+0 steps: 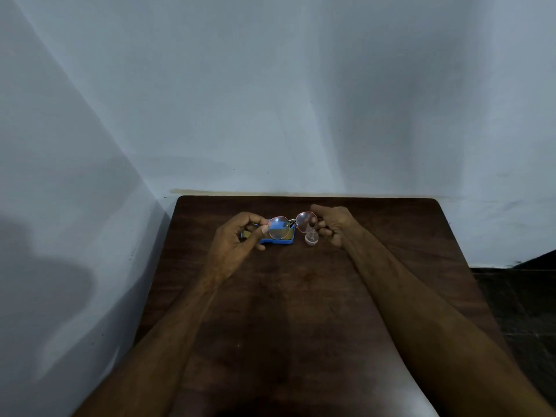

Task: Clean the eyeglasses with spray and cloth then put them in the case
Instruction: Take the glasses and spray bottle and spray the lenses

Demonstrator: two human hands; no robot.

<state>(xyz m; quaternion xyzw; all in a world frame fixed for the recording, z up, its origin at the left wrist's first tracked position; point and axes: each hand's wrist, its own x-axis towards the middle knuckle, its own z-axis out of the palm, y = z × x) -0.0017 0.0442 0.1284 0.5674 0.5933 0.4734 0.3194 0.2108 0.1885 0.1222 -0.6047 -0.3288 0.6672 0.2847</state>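
Eyeglasses [291, 225] pinched at both rim ends by left hand [237, 236] and right hand [329, 224]; judged light, thin-framed, fragile; best held by rims, lenses untouched

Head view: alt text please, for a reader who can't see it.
Both hands hold a pair of eyeglasses by their ends above a dark wooden table, left hand and right hand. Under them lie a blue case and a small clear spray bottle.
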